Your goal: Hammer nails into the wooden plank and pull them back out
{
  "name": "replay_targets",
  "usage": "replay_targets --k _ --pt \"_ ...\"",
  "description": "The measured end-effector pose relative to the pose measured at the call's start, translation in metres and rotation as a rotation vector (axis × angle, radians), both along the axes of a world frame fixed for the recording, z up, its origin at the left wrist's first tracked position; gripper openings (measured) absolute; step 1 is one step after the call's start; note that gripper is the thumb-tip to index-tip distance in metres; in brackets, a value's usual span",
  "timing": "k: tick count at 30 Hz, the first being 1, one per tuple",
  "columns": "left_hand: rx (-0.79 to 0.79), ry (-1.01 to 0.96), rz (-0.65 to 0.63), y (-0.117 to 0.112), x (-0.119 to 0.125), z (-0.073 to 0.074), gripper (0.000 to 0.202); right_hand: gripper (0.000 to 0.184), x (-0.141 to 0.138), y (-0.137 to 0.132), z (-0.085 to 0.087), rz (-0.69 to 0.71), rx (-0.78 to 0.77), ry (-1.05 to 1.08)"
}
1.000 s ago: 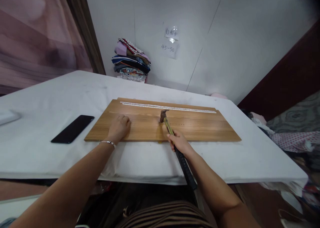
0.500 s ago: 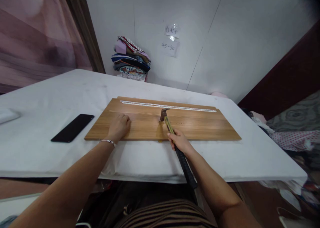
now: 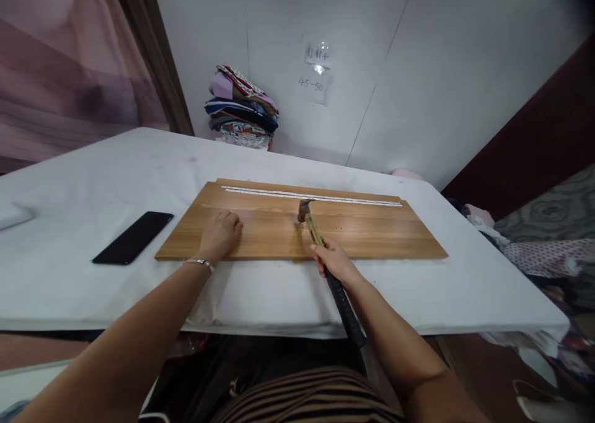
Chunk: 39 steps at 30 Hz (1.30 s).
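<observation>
My right hand (image 3: 334, 259) is closed around the upper part of a claw hammer's handle. The hammer (image 3: 343, 305) has a yellow neck, a black grip and a rusty brown head just above the middle of the wooden board (image 3: 372, 242); whether the head touches the wood I cannot tell. A short row of small dark dots marks the board right of the head. On the board's left part rests my left hand (image 3: 221, 232), its fingers curled and pressed together; anything inside them is hidden. Two thin white strips (image 3: 311, 196) run along the board's far side.
A black phone (image 3: 133, 237) lies left of the board on the white-covered table (image 3: 279, 293). Folded clothes (image 3: 242, 108) are stacked at the back against the wall, under paper notes (image 3: 312, 87). A white object (image 3: 15, 214) sits at the left edge, and fabrics (image 3: 548, 259) are heaped at right.
The whole view has shifted very slightly. Both hands and the hammer keep nearly the same places over the board.
</observation>
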<state>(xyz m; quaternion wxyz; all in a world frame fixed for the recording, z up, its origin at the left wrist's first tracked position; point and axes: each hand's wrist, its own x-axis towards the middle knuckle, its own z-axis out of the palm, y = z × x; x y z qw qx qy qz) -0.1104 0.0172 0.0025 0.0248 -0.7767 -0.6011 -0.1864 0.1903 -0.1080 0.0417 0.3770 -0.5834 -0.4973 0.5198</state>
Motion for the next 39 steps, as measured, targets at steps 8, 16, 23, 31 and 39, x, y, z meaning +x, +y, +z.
replay_targets --k 8,16,23,31,39 --pt "0.012 -0.009 -0.009 -0.0003 0.0 0.0003 0.027 0.024 0.0007 0.0016 -0.0045 0.0 0.001 0.026" --pt "0.012 -0.008 -0.006 -0.0015 0.0005 0.0013 0.025 0.028 0.0002 0.0019 -0.0054 -0.002 -0.031 0.012" --pt "0.0 0.0 -0.007 -0.0009 0.0006 0.0024 0.025 0.028 0.0003 0.0013 -0.0044 -0.002 -0.016 0.023" --pt "-0.001 0.006 -0.008 -0.001 0.0012 0.0021 0.027 0.026 -0.0003 0.0012 -0.0021 0.003 -0.026 0.006" --pt "-0.006 0.007 -0.008 -0.0015 0.001 0.0032 0.028 0.021 -0.001 0.0017 -0.0022 -0.012 -0.039 0.009"
